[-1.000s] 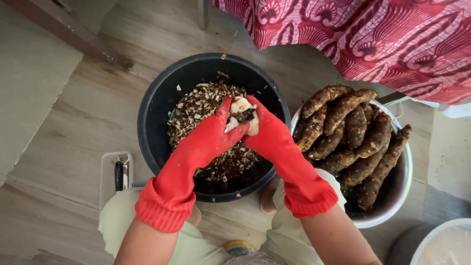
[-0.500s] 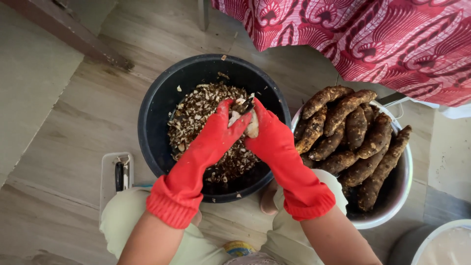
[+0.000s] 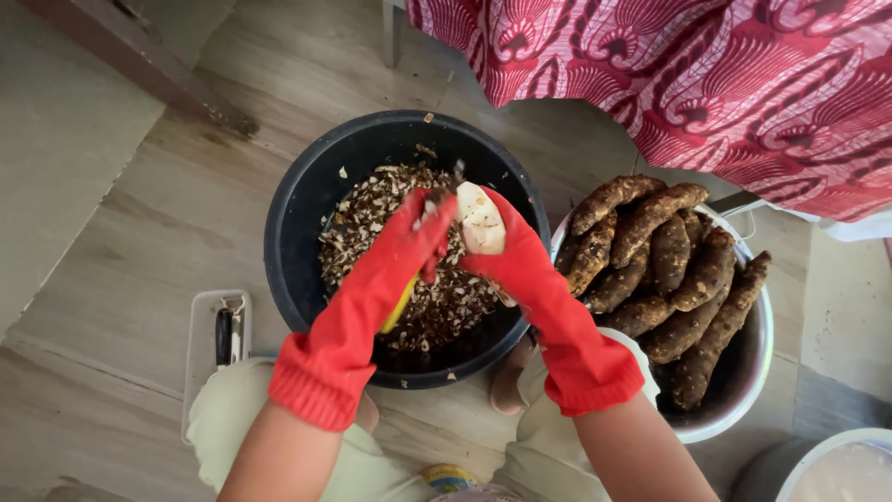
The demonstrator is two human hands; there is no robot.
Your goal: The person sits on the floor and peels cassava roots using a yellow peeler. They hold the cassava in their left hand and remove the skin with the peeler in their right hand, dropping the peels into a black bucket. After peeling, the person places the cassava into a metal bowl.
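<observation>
Wooden floorboards lie under the round black plastic tub [image 3: 307, 214], already deep in brown peelings. Over it my right hand [image 3: 520, 265], red-gloved, curls its fingers tight around a pale, mostly peeled tuber [image 3: 480, 218], while my left hand [image 3: 413, 242] grips a yellow-handled peeler [image 3: 400, 302] against it. Much seems left, judging by the white metal bowl [image 3: 757, 372], heaped with unpeeled brown tubers [image 3: 669, 265].

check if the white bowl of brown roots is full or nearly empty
Full: the brown roots heap above the white bowl rim.

Root bowl [image 3: 743, 409] crowds right; floor [image 3: 158, 242] left open.
</observation>
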